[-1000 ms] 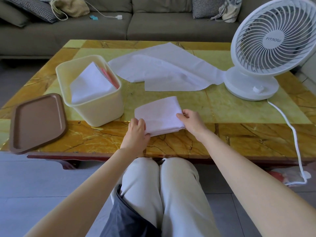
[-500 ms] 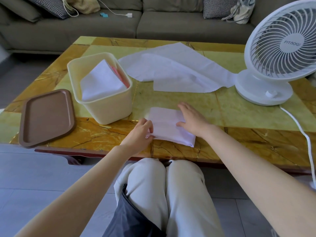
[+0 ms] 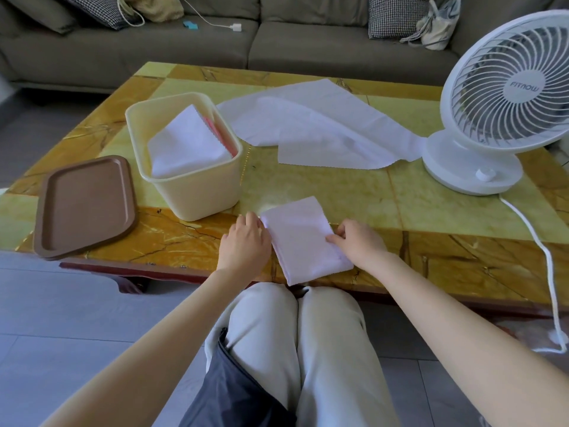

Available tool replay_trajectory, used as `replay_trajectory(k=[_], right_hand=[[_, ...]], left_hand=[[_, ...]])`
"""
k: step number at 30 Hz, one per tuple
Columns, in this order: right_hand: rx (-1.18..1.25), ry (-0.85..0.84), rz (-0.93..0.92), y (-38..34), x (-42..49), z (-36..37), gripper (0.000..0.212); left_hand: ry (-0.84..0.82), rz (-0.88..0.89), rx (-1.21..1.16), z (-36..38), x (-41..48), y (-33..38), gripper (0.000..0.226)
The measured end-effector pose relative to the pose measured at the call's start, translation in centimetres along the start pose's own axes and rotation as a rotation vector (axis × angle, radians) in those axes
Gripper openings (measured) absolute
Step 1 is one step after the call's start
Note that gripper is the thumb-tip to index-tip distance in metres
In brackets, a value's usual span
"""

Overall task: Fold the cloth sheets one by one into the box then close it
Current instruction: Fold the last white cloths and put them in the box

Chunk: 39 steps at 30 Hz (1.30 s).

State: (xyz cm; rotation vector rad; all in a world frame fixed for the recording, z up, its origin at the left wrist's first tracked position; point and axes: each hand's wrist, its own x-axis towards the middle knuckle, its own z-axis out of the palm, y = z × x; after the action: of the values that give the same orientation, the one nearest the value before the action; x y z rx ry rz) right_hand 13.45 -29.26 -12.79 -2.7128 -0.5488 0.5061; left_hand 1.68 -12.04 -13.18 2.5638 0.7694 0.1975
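A pale folded cloth (image 3: 303, 238) lies at the table's near edge as a narrow upright rectangle. My left hand (image 3: 244, 243) pinches its left edge and my right hand (image 3: 357, 241) pinches its right edge. To the left stands the cream box (image 3: 200, 192), open, with a folded white cloth (image 3: 186, 143) and a pink one leaning inside. Its brown lid (image 3: 84, 204) lies flat at the table's left end. Unfolded white sheets (image 3: 317, 124) are spread at the back of the table.
A white desk fan (image 3: 505, 109) stands at the right, its cord (image 3: 545, 260) trailing over the table edge to the floor. A grey sofa with cushions and bags runs behind the table. My knees are just below the near edge.
The cloth has been folded narrower and turned more upright. My right hand, flat on it half a second ago, now holds its right edge; my left hand stays at the left edge.
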Motion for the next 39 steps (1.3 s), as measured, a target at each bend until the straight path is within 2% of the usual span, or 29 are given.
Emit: replay_trajectory(k=[4,7,9,12,17,19,21,26,29,34,37,39], right_hand=[[0.124,0.024,-0.002,0.1,-0.5,-0.1,0.029],[0.165,-0.023,0.005,-0.2,-1.0,-0.5,0.036],[0.220,-0.036,0.018,0.0,-1.0,-0.7,0.028],[0.304,-0.045,0.049,0.4,-0.7,-0.4,0.038],[0.349,-0.151,0.069,0.3,-1.0,-0.6,0.035],[0.326,-0.185,0.063,0.0,-1.3,-1.4,0.032],[0.262,-0.172,0.049,-0.6,-1.2,-2.7,0.039],[-0.060,0.096,-0.076,-4.7,-1.2,-7.1,0.041],[-0.198,0.259,-0.173,-8.7,-1.5,-9.9,0.022],[-0.132,0.445,-0.352,-16.0,-1.7,-14.0,0.016],[0.003,0.455,-0.479,-20.3,-1.3,-15.0,0.021],[0.126,0.425,-0.522,-22.4,-1.2,-15.2,0.030]], left_hand=[[-0.124,-0.031,0.098,0.1,-1.4,1.0,0.038],[-0.201,-0.090,-0.042,0.2,-1.4,1.7,0.039],[-0.206,-0.099,-0.102,0.4,-1.4,2.0,0.035],[-0.158,0.023,0.088,0.9,-1.9,1.8,0.026],[-0.099,0.111,0.267,1.4,-1.7,0.9,0.040],[-0.116,0.140,0.341,1.3,-1.6,0.6,0.044],[-0.140,0.173,0.366,1.2,-1.4,0.4,0.043],[-0.235,0.263,0.422,-2.0,0.6,-0.5,0.034],[-0.137,0.295,0.359,-5.4,1.7,-0.3,0.027],[0.251,0.319,0.073,-11.6,3.2,-0.9,0.022],[0.415,0.117,0.047,-14.6,4.1,-3.4,0.026],[0.393,-0.048,0.107,-15.1,4.6,-5.3,0.032]])
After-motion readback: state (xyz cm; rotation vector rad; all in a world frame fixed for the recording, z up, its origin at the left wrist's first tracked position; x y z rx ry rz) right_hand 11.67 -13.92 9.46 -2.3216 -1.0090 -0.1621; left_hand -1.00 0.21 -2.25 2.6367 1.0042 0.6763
